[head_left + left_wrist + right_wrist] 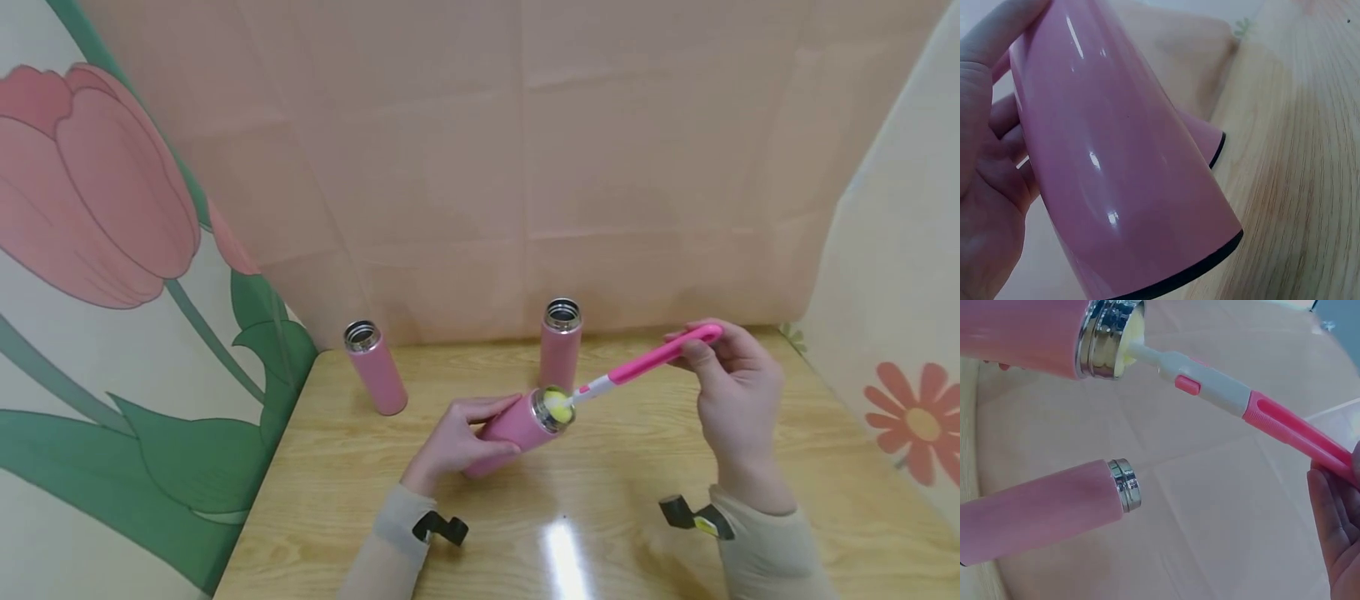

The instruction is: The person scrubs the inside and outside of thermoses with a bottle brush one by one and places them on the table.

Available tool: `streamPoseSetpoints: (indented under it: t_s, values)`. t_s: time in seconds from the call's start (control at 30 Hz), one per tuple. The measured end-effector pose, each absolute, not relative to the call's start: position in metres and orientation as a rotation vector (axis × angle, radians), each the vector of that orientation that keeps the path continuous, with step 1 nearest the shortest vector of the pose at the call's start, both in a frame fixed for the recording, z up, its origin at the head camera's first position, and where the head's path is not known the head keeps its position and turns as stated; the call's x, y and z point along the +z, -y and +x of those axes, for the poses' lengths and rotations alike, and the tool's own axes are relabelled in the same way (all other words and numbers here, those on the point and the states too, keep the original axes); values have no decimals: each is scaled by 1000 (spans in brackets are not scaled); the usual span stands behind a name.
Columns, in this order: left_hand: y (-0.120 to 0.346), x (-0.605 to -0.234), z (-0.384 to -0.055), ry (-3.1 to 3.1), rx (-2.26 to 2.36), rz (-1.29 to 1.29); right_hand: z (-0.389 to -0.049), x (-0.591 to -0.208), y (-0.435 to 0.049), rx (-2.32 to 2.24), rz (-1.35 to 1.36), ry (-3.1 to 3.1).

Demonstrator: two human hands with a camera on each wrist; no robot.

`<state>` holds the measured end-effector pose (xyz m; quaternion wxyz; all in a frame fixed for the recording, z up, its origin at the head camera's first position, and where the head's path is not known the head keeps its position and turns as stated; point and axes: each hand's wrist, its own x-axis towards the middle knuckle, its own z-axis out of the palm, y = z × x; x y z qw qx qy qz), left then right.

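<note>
My left hand (457,446) grips a pink thermos bottle (510,433), its steel mouth tilted up and to the right. In the left wrist view the same bottle (1116,162) shows its dark base, with the thumb and fingers around its side. My right hand (738,400) pinches the pink end of a bottle brush (648,364). The brush's yellow sponge head (557,405) sits in the bottle's mouth, its top part showing. In the right wrist view, the brush's white neck (1216,387) carries a pink button, and its head is mostly hidden inside the steel rim.
Two more lidless pink bottles stand upright on the wooden table (337,500): one bottle (377,371) at the back left, another bottle (560,346) just behind the held one. A pinkish cloth (450,167) hangs at the back, and a tulip-patterned panel (112,208) borders the left.
</note>
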<state>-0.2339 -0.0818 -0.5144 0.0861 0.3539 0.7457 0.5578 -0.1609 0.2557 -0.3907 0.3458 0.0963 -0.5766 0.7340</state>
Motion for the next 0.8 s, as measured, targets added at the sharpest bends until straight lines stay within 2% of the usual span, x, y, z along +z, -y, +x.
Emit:
streamPoseSetpoints:
  t_s: [0.57,0.8]
  values:
    - [83,-517,-231,-2254,1716,989,-160,-385,-244,1883,204,1417]
    - [76,-520,-234,-2260,1795,1065,-157,-382,-234,1846,213,1439]
